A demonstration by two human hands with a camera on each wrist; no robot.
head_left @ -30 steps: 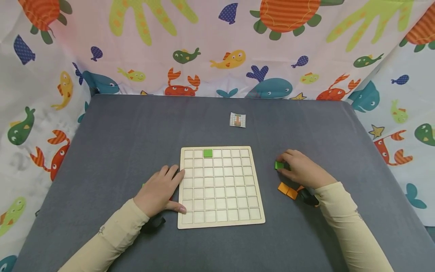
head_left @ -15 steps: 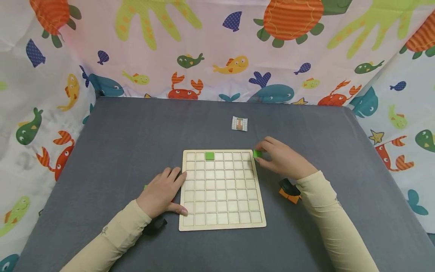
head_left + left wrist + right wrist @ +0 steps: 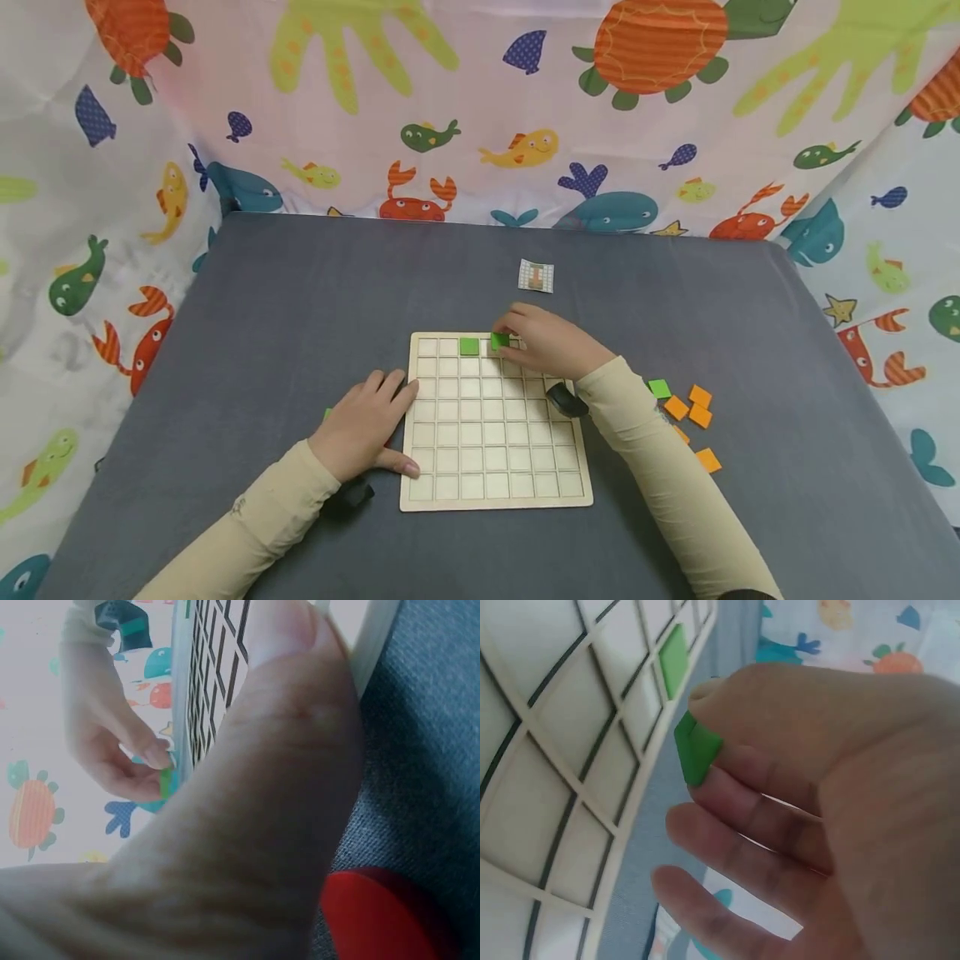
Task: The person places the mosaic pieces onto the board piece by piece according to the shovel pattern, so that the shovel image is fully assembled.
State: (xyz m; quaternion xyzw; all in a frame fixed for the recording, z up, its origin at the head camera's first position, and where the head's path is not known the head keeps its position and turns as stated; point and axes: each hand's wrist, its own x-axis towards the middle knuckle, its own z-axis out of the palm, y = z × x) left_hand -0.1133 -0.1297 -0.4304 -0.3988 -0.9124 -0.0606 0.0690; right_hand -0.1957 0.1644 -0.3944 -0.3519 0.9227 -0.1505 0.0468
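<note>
A pale wooden grid board (image 3: 495, 504) lies on the table, with one green square tile (image 3: 469, 347) set in its far row. Over that same row, to the right of the set tile, my right hand (image 3: 551, 343) pinches a second green square tile (image 3: 498, 341). The right wrist view shows this held tile (image 3: 697, 750) between thumb and index finger, the other fingers spread loosely. My left hand (image 3: 363, 425) rests at the board's left edge, its thumb on the rim and its fingers extended. The left wrist view has the thumb (image 3: 277, 735) close up.
Right of the board lie several orange tiles (image 3: 701, 417) and a green tile (image 3: 659, 389), partly behind the right sleeve. A small printed card (image 3: 536, 276) lies beyond the board. Beside the left thumb is a red piece (image 3: 375, 915). A patterned cloth (image 3: 450, 100) hangs behind the table.
My right hand has carried the green tile leftward from the loose tiles to over the board's far row. The loose tiles have come into view. My left hand stays at the board's edge.
</note>
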